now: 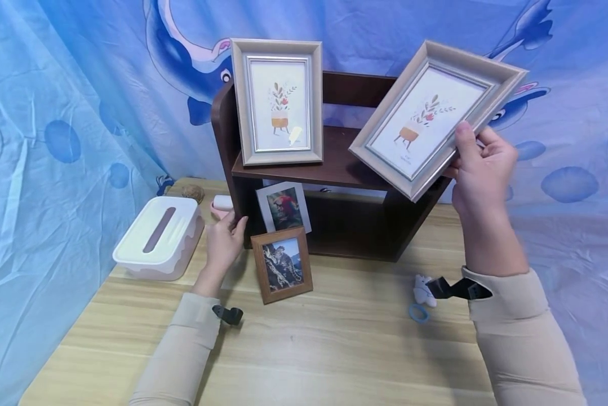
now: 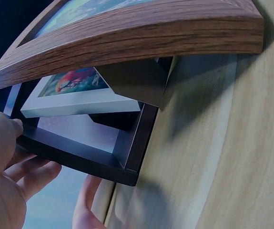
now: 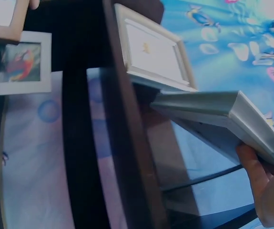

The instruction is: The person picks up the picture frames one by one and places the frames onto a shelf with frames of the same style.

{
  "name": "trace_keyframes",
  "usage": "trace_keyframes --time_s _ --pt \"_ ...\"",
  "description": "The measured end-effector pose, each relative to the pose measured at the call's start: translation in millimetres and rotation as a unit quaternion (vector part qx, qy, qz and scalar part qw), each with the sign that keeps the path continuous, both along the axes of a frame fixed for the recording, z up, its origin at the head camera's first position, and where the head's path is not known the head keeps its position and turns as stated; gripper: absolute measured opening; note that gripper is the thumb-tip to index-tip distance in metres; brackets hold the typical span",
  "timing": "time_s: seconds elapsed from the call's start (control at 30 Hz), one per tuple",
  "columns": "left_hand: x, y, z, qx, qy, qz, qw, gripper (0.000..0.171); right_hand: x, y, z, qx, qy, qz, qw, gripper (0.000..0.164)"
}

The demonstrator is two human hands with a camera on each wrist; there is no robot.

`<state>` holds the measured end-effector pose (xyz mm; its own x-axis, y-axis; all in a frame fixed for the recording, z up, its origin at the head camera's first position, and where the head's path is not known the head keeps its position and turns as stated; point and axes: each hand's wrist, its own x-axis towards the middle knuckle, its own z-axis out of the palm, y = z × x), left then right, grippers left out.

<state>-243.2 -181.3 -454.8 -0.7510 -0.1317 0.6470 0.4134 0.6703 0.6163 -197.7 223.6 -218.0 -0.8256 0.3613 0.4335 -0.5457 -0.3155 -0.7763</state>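
Observation:
My right hand (image 1: 486,169) grips a beige-silver picture frame (image 1: 438,118) by its right edge, thumb on the front. The frame is tilted over the right part of a dark brown shelf (image 1: 354,175); in the right wrist view its lower side and back show. On the shelf's top board, at the left, stands a matching picture frame (image 1: 276,158). My left hand (image 1: 223,242) holds the edge of the shelf's left side panel (image 2: 79,160) between thumb and fingers. Beside it, a wooden frame with a leopard picture (image 1: 282,268) stands before a white frame with a parrot picture (image 1: 283,207).
A white tissue box (image 1: 156,231) sits left of the shelf, with a brown round object (image 1: 192,193) and a pink-and-white item (image 1: 222,204) behind. A small white figure (image 1: 424,290) and a blue ring (image 1: 418,313) lie on the wooden table (image 1: 334,349) at right.

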Motion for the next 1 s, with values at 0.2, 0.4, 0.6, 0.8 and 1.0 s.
trace_keyframes --time_s 0.2,0.4,0.6,0.8,1.0 --pt "-1.8 0.1 -1.4 -0.002 0.002 0.006 1.0 0.015 -21.0 -6.4 -12.9 0.057 0.036 -0.09 0.994 0.021" --pt "-0.3 0.2 -2.4 0.009 -0.009 0.004 0.9999 0.015 -32.7 -16.9 -21.7 0.21 0.039 -0.236 0.948 0.019" --pt "-1.0 0.3 -4.4 0.017 -0.018 0.003 0.9997 0.019 -41.1 -19.3 -26.6 0.267 0.009 -0.253 0.93 0.025" --pt "-1.8 1.2 -5.0 0.02 -0.006 0.006 0.9998 0.017 -43.6 -19.5 -26.2 0.301 -0.011 -0.2 0.933 0.035" --pt "-2.0 1.4 -5.4 0.016 -0.001 0.007 0.9998 0.015 -36.6 -20.9 -38.2 0.337 -0.028 -0.195 0.921 0.064"
